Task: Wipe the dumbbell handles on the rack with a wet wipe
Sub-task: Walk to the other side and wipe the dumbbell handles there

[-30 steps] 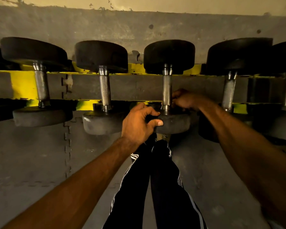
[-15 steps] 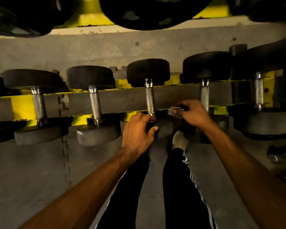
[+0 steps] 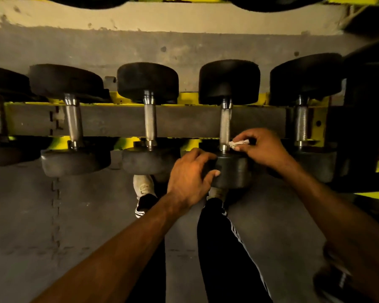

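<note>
One dumbbell rightward now: left hand grips it, right hand pinches wipe.

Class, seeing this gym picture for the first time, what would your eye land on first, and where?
The two hands at centre right: the right hand pinches a white wet wipe against the lower end of a steel handle, while the left hand grips that dumbbell's near weight head. Behind them, black dumbbells lie in a row across the yellow rack.
</note>
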Available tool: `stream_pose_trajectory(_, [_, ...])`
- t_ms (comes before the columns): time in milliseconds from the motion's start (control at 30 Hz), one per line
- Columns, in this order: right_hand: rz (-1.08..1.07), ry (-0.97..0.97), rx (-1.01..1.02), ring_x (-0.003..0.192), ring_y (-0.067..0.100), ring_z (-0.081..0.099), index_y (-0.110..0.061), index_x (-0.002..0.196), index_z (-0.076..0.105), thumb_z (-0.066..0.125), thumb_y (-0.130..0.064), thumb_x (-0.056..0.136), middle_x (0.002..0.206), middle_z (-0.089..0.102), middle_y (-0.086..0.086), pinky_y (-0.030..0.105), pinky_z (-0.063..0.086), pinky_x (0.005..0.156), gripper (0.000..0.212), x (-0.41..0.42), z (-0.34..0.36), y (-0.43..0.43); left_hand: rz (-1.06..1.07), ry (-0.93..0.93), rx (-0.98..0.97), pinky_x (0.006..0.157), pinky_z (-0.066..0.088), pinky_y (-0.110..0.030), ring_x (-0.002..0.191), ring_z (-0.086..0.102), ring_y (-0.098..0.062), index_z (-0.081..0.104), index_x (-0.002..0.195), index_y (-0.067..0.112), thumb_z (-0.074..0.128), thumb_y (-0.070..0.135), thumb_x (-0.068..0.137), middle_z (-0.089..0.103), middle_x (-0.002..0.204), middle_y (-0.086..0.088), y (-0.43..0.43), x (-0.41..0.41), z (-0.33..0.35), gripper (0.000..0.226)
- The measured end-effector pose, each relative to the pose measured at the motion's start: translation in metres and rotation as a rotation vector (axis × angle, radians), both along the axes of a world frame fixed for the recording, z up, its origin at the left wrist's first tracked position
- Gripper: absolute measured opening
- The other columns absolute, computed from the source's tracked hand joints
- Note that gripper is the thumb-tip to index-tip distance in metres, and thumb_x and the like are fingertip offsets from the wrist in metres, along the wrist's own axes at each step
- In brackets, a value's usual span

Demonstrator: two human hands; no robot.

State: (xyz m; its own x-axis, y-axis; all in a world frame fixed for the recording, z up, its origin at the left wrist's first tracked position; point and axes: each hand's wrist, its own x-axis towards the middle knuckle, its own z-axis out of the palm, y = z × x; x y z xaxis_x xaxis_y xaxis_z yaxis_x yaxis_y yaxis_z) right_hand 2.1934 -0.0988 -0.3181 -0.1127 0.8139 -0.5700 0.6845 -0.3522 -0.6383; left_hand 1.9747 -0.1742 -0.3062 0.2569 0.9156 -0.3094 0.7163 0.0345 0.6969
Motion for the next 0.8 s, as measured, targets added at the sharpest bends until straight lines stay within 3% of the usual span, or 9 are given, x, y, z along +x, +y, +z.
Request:
stream_pose_trajectory(133, [0.248, -0.017, -0.037, 0.092, 0.009, 0.065, -0.026, 0.091, 0.076, 0.078, -0.013, 0.081, 0.093, 0.069, -0.009, 0.031, 0.052, 0.086, 0.016, 0.005, -0.022, 0.013, 0.123, -0.020, -0.007, 0.085, 0.054, -0.039, 0.102, 0.060, -0.019, 0.066, 0.118, 0.025, 0.072, 0.038, 0.088, 0.057, 0.116, 0.001, -0.009, 0.028, -0.007, 0.034])
stream_pose_trajectory(233, [0.508, -0.070, 0.092, 0.091, 0.015, 0.065, -0.023, 0.095, 0.077, 0.075, -0.013, 0.083, 0.095, 0.069, -0.003, 0.040, 0.055, 0.089, 0.016, -0.006, -0.030, 0.022, 0.192, -0.021, -0.017, 0.084, 0.055, -0.038, 0.102, 0.061, -0.017, 0.066, 0.118, 0.027, 0.074, 0.035, 0.087, 0.055, 0.118, 0.003, -0.015, 0.035, -0.010, 0.033])
stream_pose_trajectory(400, [1.047, -0.508, 0.227, 0.102, 0.028, 0.067, -0.020, 0.107, 0.074, 0.059, -0.027, 0.093, 0.108, 0.072, 0.006, 0.032, 0.050, 0.082, 0.021, -0.048, -0.022, 0.042, 0.218, 0.009, -0.032, 0.089, 0.055, -0.039, 0.108, 0.061, -0.017, 0.067, 0.124, 0.023, 0.076, 0.031, 0.086, 0.054, 0.124, 0.002, -0.020, 0.045, -0.012, 0.040])
stream_pose_trajectory(500, [1.298, -0.673, 0.154, 0.109, 0.027, 0.064, -0.017, 0.113, 0.069, 0.055, -0.026, 0.097, 0.118, 0.068, 0.005, 0.036, 0.051, 0.085, 0.023, -0.074, -0.016, 0.051, 0.239, 0.023, -0.014, 0.087, 0.056, -0.039, 0.108, 0.061, -0.018, 0.068, 0.122, 0.023, 0.078, 0.029, 0.084, 0.055, 0.123, 0.002, -0.023, 0.047, -0.013, 0.040])
stream_pose_trajectory(533, [1.353, -0.678, 0.087, 0.103, 0.026, 0.065, -0.018, 0.112, 0.068, 0.057, -0.024, 0.096, 0.114, 0.068, 0.005, 0.033, 0.051, 0.081, 0.020, -0.077, -0.014, 0.055, 0.238, 0.026, -0.011, 0.086, 0.056, -0.039, 0.107, 0.061, -0.018, 0.068, 0.122, 0.023, 0.078, 0.030, 0.084, 0.055, 0.123, 0.002, -0.022, 0.048, -0.014, 0.040])
stream_pose_trajectory(633, [1.348, -0.559, -0.039, 0.070, 0.017, 0.058, -0.022, 0.099, 0.065, 0.064, -0.015, 0.090, 0.085, 0.061, 0.000, 0.025, 0.046, 0.058, 0.012, -0.075, -0.006, 0.066, 0.239, 0.027, -0.005, 0.085, 0.057, -0.039, 0.105, 0.061, -0.018, 0.069, 0.121, 0.023, 0.079, 0.030, 0.082, 0.056, 0.120, 0.002, -0.023, 0.046, -0.017, 0.040])
stream_pose_trajectory(733, [1.221, -0.358, 0.095, 0.085, 0.022, 0.065, -0.020, 0.095, 0.075, 0.073, -0.015, 0.080, 0.084, 0.064, -0.001, 0.025, 0.041, 0.066, 0.016, -0.053, -0.012, 0.061, 0.218, 0.047, 0.000, 0.082, 0.057, -0.041, 0.102, 0.061, -0.019, 0.068, 0.118, 0.024, 0.080, 0.032, 0.080, 0.056, 0.118, 0.002, -0.025, 0.041, -0.018, 0.041])
stream_pose_trajectory(800, [1.028, -0.233, 0.094, 0.085, 0.017, 0.067, -0.018, 0.093, 0.078, 0.075, -0.012, 0.078, 0.087, 0.071, -0.001, 0.023, 0.043, 0.069, 0.016, -0.027, -0.017, 0.057, 0.216, 0.056, 0.023, 0.080, 0.056, -0.039, 0.099, 0.060, -0.019, 0.068, 0.116, 0.022, 0.081, 0.035, 0.078, 0.056, 0.116, 0.002, -0.021, 0.039, -0.019, 0.042])
